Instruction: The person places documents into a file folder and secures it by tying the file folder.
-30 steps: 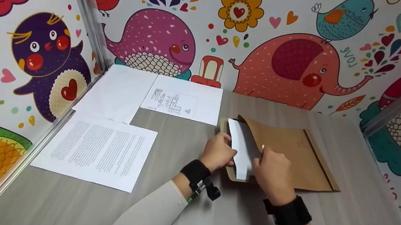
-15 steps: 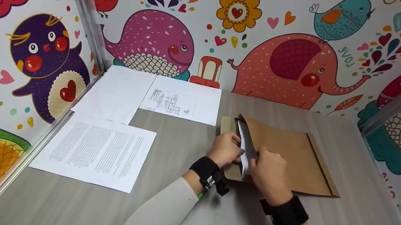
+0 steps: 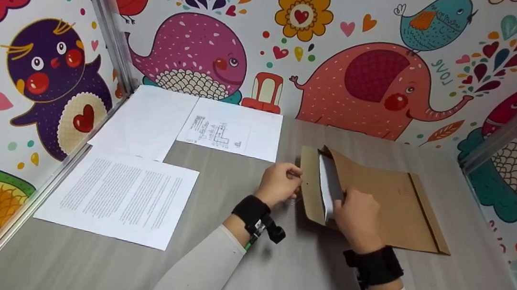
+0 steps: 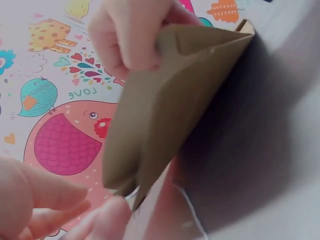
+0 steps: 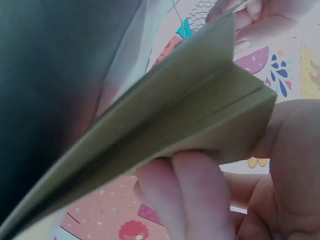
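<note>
A brown paper envelope (image 3: 387, 202) lies on the table with its flap (image 3: 309, 184) folded out to the left. White sheets (image 3: 328, 186) show inside its mouth. My right hand (image 3: 359, 218) grips the front panel at the mouth, fingers (image 5: 182, 185) curled against the brown paper. Just at the flap's outer edge, my left hand (image 3: 280, 186) has its fingers bent together, pinching a thin string. A loop of this pale string (image 4: 192, 212) hangs below the flap in the left wrist view, close to the left fingertips (image 4: 112, 215).
A text-covered sheet (image 3: 118, 197) lies at the left of the table. Behind it are a blank sheet (image 3: 146, 119) and a sheet with a line drawing (image 3: 236, 128). Cartoon-printed walls (image 3: 273, 45) with metal corner posts enclose the table.
My left hand has let go of the sheets and moved left to the flap's edge. The envelope has shifted slightly right, its flap more exposed. My right hand keeps its grip.
</note>
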{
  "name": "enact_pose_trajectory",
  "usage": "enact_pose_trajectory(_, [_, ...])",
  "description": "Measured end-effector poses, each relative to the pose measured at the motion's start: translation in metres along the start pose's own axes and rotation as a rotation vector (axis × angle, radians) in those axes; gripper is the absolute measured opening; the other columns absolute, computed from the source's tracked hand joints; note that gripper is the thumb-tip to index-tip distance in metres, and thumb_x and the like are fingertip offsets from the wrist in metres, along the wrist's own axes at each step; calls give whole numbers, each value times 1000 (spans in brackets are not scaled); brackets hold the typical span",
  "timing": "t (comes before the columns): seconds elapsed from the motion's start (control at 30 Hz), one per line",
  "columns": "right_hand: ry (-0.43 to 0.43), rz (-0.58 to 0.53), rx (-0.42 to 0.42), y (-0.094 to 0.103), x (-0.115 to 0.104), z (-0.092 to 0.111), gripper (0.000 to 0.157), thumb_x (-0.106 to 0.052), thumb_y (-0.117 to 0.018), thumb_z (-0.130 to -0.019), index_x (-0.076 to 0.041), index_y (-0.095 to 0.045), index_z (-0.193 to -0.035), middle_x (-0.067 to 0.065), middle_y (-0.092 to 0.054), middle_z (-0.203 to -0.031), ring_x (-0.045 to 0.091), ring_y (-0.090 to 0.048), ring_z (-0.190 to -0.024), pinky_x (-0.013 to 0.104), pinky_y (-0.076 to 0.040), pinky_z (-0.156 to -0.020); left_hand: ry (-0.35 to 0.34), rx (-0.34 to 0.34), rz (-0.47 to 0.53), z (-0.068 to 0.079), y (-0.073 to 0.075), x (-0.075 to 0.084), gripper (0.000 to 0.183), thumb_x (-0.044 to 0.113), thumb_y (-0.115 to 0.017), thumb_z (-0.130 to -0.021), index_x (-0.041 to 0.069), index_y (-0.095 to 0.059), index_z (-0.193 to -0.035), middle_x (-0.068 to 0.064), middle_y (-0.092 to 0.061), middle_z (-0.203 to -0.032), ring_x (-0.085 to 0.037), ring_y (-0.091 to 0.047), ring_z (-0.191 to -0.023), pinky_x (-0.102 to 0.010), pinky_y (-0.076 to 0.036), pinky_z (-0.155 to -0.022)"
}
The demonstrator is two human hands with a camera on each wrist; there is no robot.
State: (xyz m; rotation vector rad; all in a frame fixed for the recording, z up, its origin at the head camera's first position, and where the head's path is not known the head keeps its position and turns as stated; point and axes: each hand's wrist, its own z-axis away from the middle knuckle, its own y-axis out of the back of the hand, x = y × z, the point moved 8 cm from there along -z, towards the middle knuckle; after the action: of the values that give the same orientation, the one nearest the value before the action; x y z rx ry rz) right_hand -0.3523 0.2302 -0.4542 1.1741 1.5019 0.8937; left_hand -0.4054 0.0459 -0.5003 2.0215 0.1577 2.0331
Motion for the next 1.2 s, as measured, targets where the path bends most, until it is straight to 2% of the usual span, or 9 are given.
enact_pose_trajectory(0.13, [-18,-7,-39,-8,2,-1,17,-14,-60,-86,3,-62,-85,25,-67,-82,36,-65,-71,51,-51,-65,-29,14,-122,0,3,1,19,12,-68,-90,7,-73,-108,-3,-74,-94,-11,-67,-64,-21,-53,-62])
enact_pose_trajectory(0.27, [-36,-17,-66,-14,2,-1,18,-15,-61,-86,3,-63,-87,21,-67,-81,28,-60,-68,46,-51,-61,-36,14,-186,0,3,1,18,15,-70,-90,9,-73,-106,-2,-74,-97,-9,-65,-78,-24,-52,-76])
enact_pose_trajectory(0.4, [-28,-3,-67,-18,0,-1,18,-17,-61,-85,1,-63,-85,19,-66,-77,27,-58,-65,43,-48,-59,-36,5,-207,0,2,1,17,16,-70,-89,12,-73,-105,-2,-74,-101,-14,-67,-90,-28,-54,-83])
enact_pose_trajectory(0.53, [-10,3,-75,-24,-2,-1,18,-18,-63,-86,0,-63,-85,16,-65,-75,25,-56,-63,39,-45,-56,-29,-5,-208,1,1,1,17,16,-70,-89,13,-73,-106,-2,-73,-103,-14,-67,-94,-28,-54,-85])
enact_pose_trajectory(0.63, [-18,-7,-94,-31,-3,1,19,-20,-64,-87,-1,-63,-88,14,-64,-75,23,-55,-62,36,-45,-54,-29,-23,-206,2,-1,-1,19,16,-70,-90,12,-72,-108,-2,-73,-103,-14,-67,-94,-27,-54,-83])
enact_pose_trajectory(0.87, [2,7,-119,-47,-5,2,20,-20,-66,-85,-2,-60,-89,14,-62,-76,26,-58,-64,39,-46,-55,-24,-46,-219,4,-5,-3,21,17,-69,-90,10,-72,-110,-2,-73,-103,-14,-67,-93,-27,-54,-78])
enact_pose_trajectory(1.0, [21,20,-92,-42,-7,3,17,-17,-63,-84,-1,-61,-88,17,-64,-76,30,-61,-66,44,-47,-55,-15,-52,-219,7,-10,-4,20,16,-69,-90,9,-73,-108,-2,-74,-100,-13,-68,-86,-27,-55,-77])
enact_pose_trajectory(1.1, [23,-2,-71,-34,-9,3,15,-15,-60,-85,0,-61,-88,17,-64,-75,28,-59,-64,42,-46,-54,25,-89,-192,10,-18,-9,19,16,-69,-90,7,-72,-107,0,-73,-89,-10,-67,-73,-23,-53,-70])
enact_pose_trajectory(1.2, [23,-35,-59,-26,-10,3,12,-13,-59,-85,-1,-61,-84,16,-63,-74,24,-54,-62,39,-44,-54,67,-131,-165,13,-28,-15,10,15,-66,-91,7,-70,-86,2,-68,-69,-8,-62,-56,-22,-47,-55])
